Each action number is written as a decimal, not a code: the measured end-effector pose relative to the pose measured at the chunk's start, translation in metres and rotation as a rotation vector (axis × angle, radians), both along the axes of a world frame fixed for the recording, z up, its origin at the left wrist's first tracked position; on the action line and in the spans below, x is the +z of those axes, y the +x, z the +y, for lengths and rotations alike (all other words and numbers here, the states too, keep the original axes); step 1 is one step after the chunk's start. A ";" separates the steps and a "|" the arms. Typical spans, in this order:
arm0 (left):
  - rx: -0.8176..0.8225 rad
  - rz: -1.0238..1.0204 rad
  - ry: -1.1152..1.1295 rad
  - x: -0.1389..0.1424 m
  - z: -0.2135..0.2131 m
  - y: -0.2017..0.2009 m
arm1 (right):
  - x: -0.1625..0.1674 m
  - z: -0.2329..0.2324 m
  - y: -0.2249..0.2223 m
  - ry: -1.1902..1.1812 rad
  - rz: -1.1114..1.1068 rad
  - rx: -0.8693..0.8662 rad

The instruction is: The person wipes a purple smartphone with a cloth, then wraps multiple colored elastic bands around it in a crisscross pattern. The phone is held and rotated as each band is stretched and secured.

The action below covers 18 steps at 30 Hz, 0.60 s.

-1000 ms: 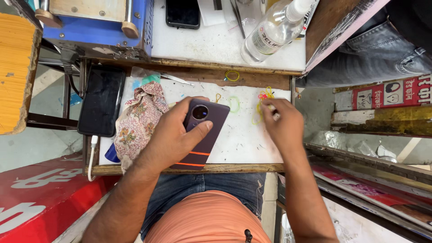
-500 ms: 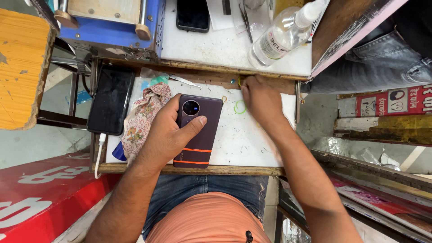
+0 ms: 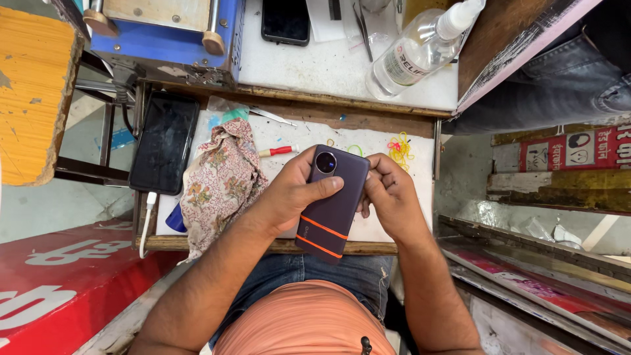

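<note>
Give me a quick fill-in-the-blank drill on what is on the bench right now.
1. Both hands hold a dark purple smartphone wrapped by two ____ rubber bands.
2. The left hand lays its ____ just below the round camera lens.
3. A floral cloth lies to the ____ of the held phone in the picture.
4. The right hand grips the phone's ____ edge.

Missing words: orange; thumb; left; right

- Left hand (image 3: 292, 190): fingers curled, thumb laid flat across top, gripping from the left side.
- Right hand (image 3: 388, 197): fingers bent inward, fingertips pressed opposite the left fingers.
- Both forearms bare, converging.
</note>
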<state>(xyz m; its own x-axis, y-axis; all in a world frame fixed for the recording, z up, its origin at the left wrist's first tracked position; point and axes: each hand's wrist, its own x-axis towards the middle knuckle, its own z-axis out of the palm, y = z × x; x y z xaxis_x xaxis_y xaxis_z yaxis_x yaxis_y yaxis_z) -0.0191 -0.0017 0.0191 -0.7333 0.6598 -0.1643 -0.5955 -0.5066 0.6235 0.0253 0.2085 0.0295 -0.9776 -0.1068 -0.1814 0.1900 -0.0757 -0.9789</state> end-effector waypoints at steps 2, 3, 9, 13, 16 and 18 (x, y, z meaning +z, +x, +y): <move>-0.060 0.001 0.038 -0.005 -0.003 -0.001 | -0.004 0.001 0.001 -0.007 0.017 0.004; -0.104 -0.013 0.066 -0.007 -0.005 -0.002 | -0.006 0.002 0.002 -0.029 0.005 0.001; -0.228 0.021 0.100 -0.010 -0.011 0.000 | -0.012 0.007 0.008 -0.646 -0.113 -0.008; -0.130 0.066 -0.012 -0.008 -0.011 0.000 | -0.009 0.001 0.006 -0.426 0.027 -0.072; -0.074 0.087 -0.005 -0.008 -0.008 0.000 | -0.005 -0.005 0.005 -0.121 0.064 -0.172; -0.082 0.057 -0.013 -0.008 -0.005 0.001 | -0.002 -0.008 0.005 -0.072 0.072 -0.207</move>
<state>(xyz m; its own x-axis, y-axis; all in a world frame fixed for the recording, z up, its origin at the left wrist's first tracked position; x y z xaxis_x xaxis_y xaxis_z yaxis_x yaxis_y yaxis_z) -0.0182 -0.0068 0.0106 -0.6850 0.7163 -0.1330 -0.5982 -0.4487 0.6639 0.0307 0.2009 0.0272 -0.9902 0.0873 -0.1093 0.0927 -0.1760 -0.9800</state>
